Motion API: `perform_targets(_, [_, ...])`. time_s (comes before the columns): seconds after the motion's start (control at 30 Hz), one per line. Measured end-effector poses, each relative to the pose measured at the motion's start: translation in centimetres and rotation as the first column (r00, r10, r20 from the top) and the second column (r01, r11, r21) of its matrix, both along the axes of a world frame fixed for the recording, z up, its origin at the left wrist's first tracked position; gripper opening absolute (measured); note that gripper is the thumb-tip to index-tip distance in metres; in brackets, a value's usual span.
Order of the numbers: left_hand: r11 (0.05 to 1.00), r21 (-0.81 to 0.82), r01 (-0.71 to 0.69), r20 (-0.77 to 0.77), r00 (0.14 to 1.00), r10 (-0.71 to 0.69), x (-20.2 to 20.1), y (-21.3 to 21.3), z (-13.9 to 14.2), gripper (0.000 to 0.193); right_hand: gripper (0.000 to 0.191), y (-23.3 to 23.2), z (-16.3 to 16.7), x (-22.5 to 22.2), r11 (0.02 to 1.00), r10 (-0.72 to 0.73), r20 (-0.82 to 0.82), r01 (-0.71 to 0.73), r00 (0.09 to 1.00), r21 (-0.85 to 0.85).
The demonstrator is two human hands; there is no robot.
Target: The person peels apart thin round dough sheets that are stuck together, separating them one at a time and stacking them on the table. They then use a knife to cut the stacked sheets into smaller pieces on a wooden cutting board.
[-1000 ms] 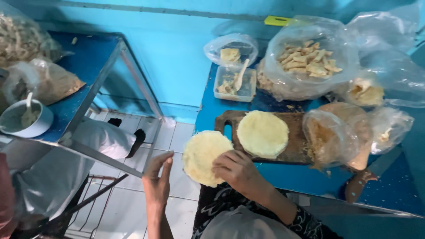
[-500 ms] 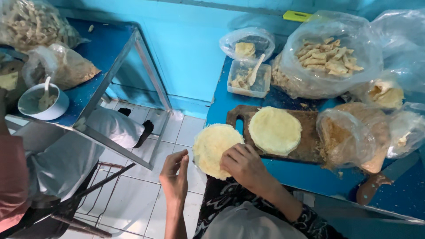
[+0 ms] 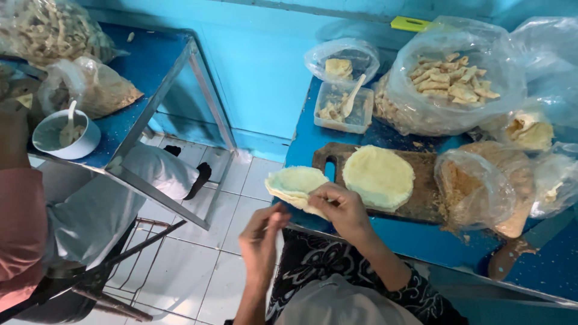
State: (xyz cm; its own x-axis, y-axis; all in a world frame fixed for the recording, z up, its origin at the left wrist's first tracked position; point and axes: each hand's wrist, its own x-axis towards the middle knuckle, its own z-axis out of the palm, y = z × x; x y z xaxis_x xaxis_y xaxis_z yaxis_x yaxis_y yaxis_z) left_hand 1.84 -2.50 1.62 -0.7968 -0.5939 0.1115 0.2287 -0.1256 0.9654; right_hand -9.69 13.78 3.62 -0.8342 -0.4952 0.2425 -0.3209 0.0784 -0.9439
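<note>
Right hand pinching thin dough wrapper half off table edge; could tear or slip floorward. Left hand fingers together, maybe holding something, hard to tell.

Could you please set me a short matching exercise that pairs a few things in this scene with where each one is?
Things:
1. thin dough round
2. stack of dough rounds
3. white bowl with a spoon
4. clear plastic tub with a spoon

Places:
A. on the wooden cutting board
B. on the table at the left
C. in the grip of the right hand
D. behind the cutting board, toward the wall

Pairs: 1-C, 2-A, 3-B, 4-D
</note>
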Motion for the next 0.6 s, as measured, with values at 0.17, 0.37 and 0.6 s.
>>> perform_targets(0.17, [0.994,-0.108,0.013,-0.111,0.993,-0.025,-1.5,1.9,2.0,0.028,0.011,-0.3,-0.7,0.7,0.998,0.033,0.042,-0.031,0.999,-0.057])
perform_targets(0.37, [0.985,-0.140,-0.098,0.012,0.995,0.100,-1.4,2.2,1.3,0.016,0.012,0.4,-2.1,0.3,0.984,0.117,0.148,-0.094,0.982,-0.152])
perform_targets(0.6, [0.996,0.001,-0.085,0.068,0.994,0.085,-1.6,0.3,-0.6,0.011,0.021,1.8,-2.4,-1.7,0.773,0.286,0.622,0.208,0.729,-0.600])
